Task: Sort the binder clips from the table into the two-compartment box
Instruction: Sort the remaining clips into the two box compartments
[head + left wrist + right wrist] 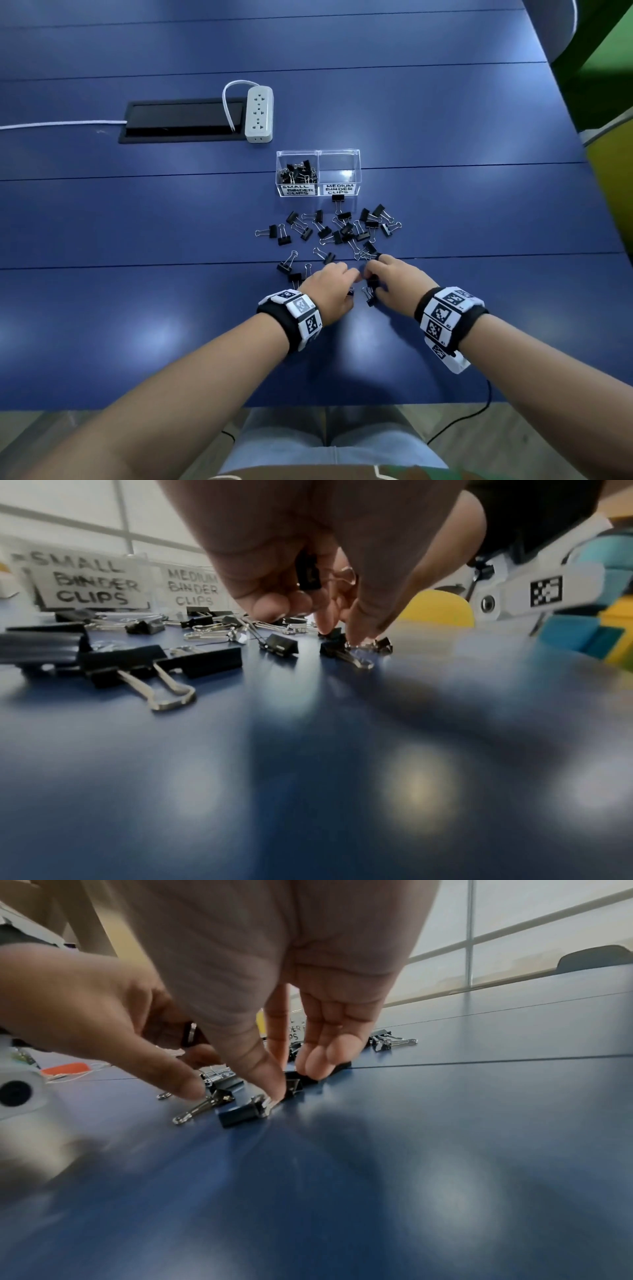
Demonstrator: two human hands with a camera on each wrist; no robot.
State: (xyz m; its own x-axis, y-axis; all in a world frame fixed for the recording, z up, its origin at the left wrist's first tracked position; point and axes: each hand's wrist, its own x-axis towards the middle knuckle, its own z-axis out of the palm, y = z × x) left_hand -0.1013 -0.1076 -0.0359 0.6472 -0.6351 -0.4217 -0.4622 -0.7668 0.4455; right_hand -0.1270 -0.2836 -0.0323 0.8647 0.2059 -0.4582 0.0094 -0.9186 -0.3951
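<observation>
Several black binder clips lie scattered on the blue table in front of the clear two-compartment box. Its "small" side holds several clips; the "medium" side looks empty. My left hand keeps one small clip tucked in its curled fingers. Its thumb and forefinger reach down onto another clip on the table. My right hand is close beside it, thumb and forefinger pinching a small clip that sits on the table. Another clip lies just in front.
A white power strip and its cable lie beside a black cable hatch at the back left. Table edge runs close to my body. A chair stands at the far right corner.
</observation>
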